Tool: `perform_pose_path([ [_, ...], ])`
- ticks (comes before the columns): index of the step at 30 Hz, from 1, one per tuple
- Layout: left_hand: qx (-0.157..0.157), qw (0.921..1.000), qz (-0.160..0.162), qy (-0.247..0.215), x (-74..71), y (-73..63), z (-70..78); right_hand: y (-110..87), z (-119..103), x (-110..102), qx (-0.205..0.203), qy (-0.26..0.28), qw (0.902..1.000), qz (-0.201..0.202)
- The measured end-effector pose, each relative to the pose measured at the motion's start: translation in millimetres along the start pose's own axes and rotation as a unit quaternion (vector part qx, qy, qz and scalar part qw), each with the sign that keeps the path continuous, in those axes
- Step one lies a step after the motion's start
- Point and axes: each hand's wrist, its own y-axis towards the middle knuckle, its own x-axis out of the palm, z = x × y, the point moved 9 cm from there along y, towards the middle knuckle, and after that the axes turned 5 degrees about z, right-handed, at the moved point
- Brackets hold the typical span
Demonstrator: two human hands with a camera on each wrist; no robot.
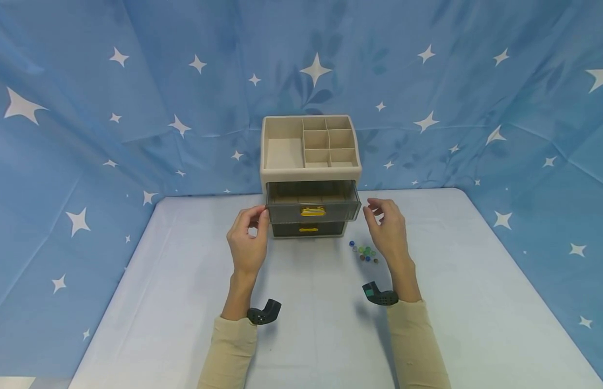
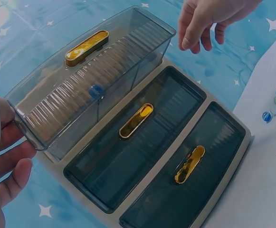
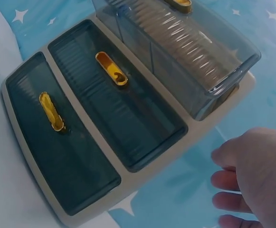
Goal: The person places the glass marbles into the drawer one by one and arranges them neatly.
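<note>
Left hand [image 1: 248,241] pinches the pulled-out top drawer [image 1: 286,213].

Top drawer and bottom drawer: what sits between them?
The closed middle drawer, with its gold handle, and a strip of beige frame on either side. Left wrist view shows it.

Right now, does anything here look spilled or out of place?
Perhaps the marbles: they lie loose on the white tabletop near the drawer unit, in no container, as if spilled, though possibly placed deliberately.
</note>
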Motion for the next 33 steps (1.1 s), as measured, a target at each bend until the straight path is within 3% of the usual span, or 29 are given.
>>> perform_pose_path([
  [17, 0.004, 1.0, -0.001, 0.001, -0.3, 0.5, 2.2, -3.7, 15, 16, 0.033, -0.032, 0.9968, -0.065],
  [33, 0.003, 1.0, -0.002, -0.001, -0.7, 0.9, 2.5, -9.2, 32, 37, 0.066, -0.054, 0.9856, -0.146],
])
